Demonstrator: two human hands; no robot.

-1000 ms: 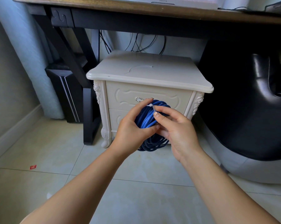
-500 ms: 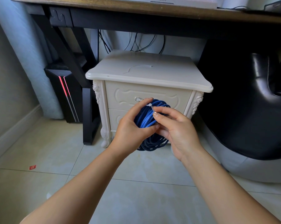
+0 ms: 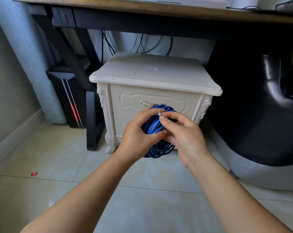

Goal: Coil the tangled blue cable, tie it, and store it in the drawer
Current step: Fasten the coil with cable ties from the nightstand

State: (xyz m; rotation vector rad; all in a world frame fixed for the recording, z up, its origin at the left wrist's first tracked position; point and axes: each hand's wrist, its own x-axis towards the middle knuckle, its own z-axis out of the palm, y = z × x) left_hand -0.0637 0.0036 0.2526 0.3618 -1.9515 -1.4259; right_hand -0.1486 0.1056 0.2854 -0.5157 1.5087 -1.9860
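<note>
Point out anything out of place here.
A small red scrap lies on the floor at left, like litter. A thin white strip lies loose on the cabinet top. Nothing else stands out.

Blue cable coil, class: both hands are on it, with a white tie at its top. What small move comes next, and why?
Probably pull the white tie snug with the right hand, while the left hand steadies the blue cable. The cable is already coiled, the right hand pinches the tie at the coil's top, and the drawer is shut, so storing likely waits.
</note>
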